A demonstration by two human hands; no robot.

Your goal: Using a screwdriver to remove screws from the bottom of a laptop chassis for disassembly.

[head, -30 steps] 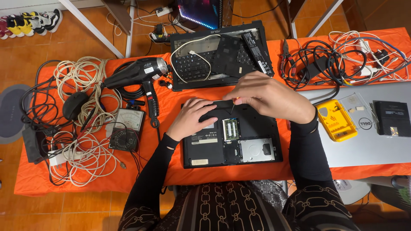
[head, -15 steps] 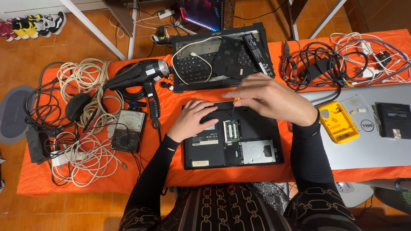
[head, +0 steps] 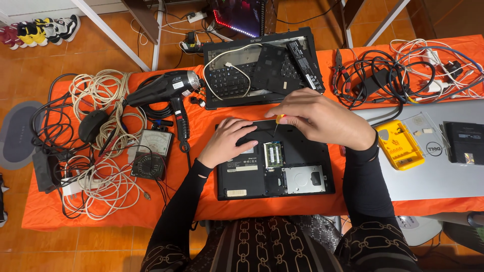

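An open black laptop (head: 275, 161) lies bottom-up near the front edge of an orange table (head: 196, 151), its cover off so that a green memory stick (head: 274, 153) and a silver drive bay (head: 307, 180) show. The left hand (head: 227, 141) lies flat on the laptop's upper left corner, fingers loosely spread and pressing down. The right hand (head: 322, 118) hovers over the laptop's upper edge, thumb and forefinger pinched on a small screwdriver (head: 278, 121) with a yellow-orange handle, its tip pointing down at the case just above the memory stick. Behind the laptop, touching close, sits a second stripped laptop (head: 262, 65) with keyboard, a white cable and loose black parts on it, so little room is left there. To the laptop's right lie a yellow case (head: 401, 146) and a grey closed laptop (head: 438, 166) with a black drive (head: 464, 142) on top; farther back on that side is a tangle of black and white cables (head: 398, 70). To the laptop's left there is a bare orange strip, then a black hair dryer (head: 161, 90), a meter (head: 151, 153) and heaps of white cord (head: 101, 151) near the table's left edge. The floor around is orange tile (head: 96, 43), with shoes (head: 45, 27) at the far left corner.
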